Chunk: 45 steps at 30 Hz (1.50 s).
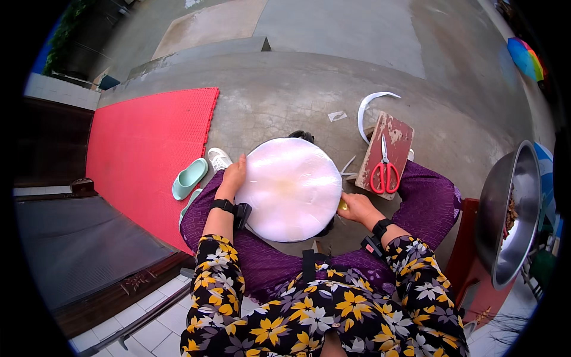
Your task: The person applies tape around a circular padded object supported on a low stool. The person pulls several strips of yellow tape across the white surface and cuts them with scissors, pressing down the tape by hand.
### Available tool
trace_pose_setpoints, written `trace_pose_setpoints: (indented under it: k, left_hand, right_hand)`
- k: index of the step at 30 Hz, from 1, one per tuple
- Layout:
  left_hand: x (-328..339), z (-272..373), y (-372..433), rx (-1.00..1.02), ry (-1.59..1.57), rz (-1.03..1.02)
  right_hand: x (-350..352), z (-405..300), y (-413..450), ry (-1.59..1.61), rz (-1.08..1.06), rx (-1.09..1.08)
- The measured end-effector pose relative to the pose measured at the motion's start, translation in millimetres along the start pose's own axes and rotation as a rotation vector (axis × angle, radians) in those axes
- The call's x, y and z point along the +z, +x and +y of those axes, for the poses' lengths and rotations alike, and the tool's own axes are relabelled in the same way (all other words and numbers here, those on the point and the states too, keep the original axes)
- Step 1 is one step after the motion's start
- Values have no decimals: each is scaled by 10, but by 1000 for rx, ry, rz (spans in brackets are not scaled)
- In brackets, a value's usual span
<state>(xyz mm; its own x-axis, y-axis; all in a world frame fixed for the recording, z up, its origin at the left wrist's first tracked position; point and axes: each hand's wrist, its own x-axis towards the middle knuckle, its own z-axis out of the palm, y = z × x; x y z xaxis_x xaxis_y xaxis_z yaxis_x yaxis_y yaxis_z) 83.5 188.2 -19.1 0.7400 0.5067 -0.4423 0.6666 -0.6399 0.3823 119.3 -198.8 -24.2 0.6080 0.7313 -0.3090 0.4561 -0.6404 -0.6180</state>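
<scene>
A round, padded-looking white disc [287, 189], glossy as if covered in film, lies between my knees. A dark rim shows along parts of its edge. My left hand [233, 177] grips the disc's left edge, the thumb up along its side and the other fingers hidden. At the right edge, my right hand [357, 207] is closed around a small yellow object [342, 205], mostly hidden by the fingers. Just beyond that hand, red-handled scissors [384, 172] rest on a worn red-brown wooden stool [399, 134], blades pointing away from me.
A curved white strip [363, 111] and a white scrap [337, 116] lie on the concrete floor [285, 80]. On the left are a red mat [147, 151] and mint-green slippers [189, 178]. A large metal basin [495, 214] stands at right on a red surface [461, 250].
</scene>
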Motion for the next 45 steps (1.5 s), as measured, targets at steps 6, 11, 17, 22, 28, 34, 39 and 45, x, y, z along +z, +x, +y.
trace_pose_setpoints:
  k: [6, 11, 17, 22, 28, 34, 39, 45]
  left_hand:
    - [14, 185, -49, -54, 36, 92]
    - [-5, 177, -17, -67, 5, 64]
    - [-249, 525, 138, 55, 35, -8]
    - [-356, 641, 449, 130, 78, -32]
    - [-292, 681, 265, 178, 59, -108]
    - [-358, 1152, 174, 290, -26, -155]
    - [-165, 1137, 500, 304, -8, -93]
    - [-42, 1129, 645, 140, -10, -56]
  right_hand:
    - [29, -62, 33, 185, -8, 86]
    - [84, -78, 106, 230, -14, 145]
    - [81, -152, 28, 342, 60, 151]
    - [41, -409, 25, 442, 176, 138]
    - [66, -384, -148, 434, 104, 218]
    - [-22, -339, -310, 412, 147, 222]
    - [183, -73, -39, 349, 164, 319]
    - [241, 79, 90, 377, 159, 385]
